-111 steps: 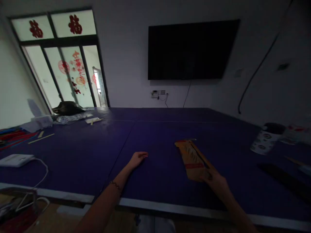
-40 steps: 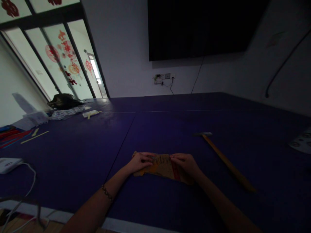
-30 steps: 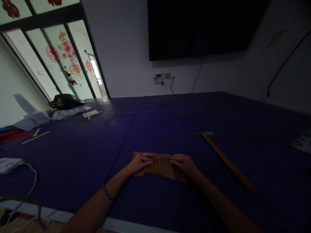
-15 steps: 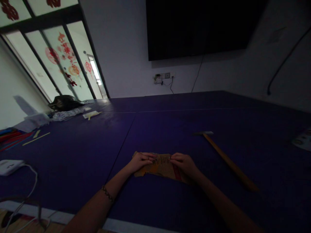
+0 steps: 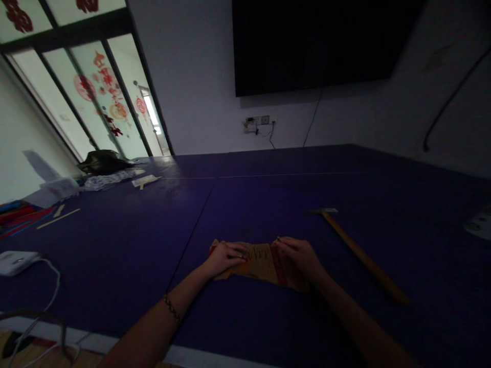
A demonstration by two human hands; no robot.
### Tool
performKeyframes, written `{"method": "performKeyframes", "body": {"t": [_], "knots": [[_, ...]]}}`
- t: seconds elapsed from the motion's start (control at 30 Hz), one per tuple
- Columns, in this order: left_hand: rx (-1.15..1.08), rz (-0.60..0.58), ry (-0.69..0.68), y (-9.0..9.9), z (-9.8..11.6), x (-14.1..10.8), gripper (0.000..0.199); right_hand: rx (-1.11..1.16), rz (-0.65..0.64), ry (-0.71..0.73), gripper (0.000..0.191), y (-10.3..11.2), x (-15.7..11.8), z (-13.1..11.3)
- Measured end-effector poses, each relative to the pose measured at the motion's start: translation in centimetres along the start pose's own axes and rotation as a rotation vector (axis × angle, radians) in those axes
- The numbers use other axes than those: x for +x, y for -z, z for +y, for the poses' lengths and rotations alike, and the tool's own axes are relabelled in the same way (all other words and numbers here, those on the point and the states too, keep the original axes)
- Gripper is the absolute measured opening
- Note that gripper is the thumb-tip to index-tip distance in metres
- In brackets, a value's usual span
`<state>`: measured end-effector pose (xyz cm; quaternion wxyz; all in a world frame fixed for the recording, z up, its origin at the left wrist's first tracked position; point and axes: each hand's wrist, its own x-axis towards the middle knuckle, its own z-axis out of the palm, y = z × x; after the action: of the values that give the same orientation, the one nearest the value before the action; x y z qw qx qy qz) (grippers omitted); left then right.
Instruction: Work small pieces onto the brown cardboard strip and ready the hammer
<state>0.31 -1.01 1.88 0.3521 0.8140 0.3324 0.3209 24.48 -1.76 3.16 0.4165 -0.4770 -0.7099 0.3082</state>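
A torn piece of brown cardboard (image 5: 264, 271) with red and orange patches lies on the purple tabletop. Across its upper middle runs a row of several thin dark marks, which look like small nails; I cannot tell for sure. My left hand (image 5: 224, 258) rests on the cardboard's left part, fingers stretched out with the tips beside that row. At the right side my right hand (image 5: 301, 255) pinches a small nail-like metal piece (image 5: 279, 238), its tip showing above the fingers. To the right lies a hammer (image 5: 364, 258) with a wooden handle, touched by neither hand.
A white device (image 5: 17, 262) with a cable sits at the left edge. Coloured strips (image 5: 26, 220), papers and a dark bag (image 5: 103, 161) lie at the back left. A pale object (image 5: 478, 224) is at the far right. The table (image 5: 268, 204) reaches the wall below a screen.
My right hand has lifted and shifted slightly right, off the row of dark marks; the small metal tip now shows between its fingers. My left hand stays on the cardboard.
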Motion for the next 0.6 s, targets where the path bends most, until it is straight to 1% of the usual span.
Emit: {"method": "performKeyframes", "body": {"t": [0.07,0.17,0.3,0.47,0.6], "knots": [[0.007,-0.001,-0.008,-0.1,-0.1,0.0,0.018,0.0,0.006,0.018,0.025,-0.2,0.0,-0.1],[0.009,0.018,-0.006,-0.1,-0.2,-0.1,0.018,-0.047,-0.037,0.05,0.023,-1.1,-0.2,0.0],[-0.03,0.04,-0.005,-0.3,-0.2,0.0,0.018,-0.118,-0.056,0.058,0.023,-2.2,-0.5,0.6],[-0.147,0.022,-0.028,-0.3,-0.5,0.3,0.016,-0.166,-0.068,0.046,0.017,-2.5,-0.5,1.1],[-0.236,0.053,0.028,-0.4,0.0,0.4,0.015,-0.209,-0.08,0.022,0.016,-2.5,-0.5,1.1]]}}
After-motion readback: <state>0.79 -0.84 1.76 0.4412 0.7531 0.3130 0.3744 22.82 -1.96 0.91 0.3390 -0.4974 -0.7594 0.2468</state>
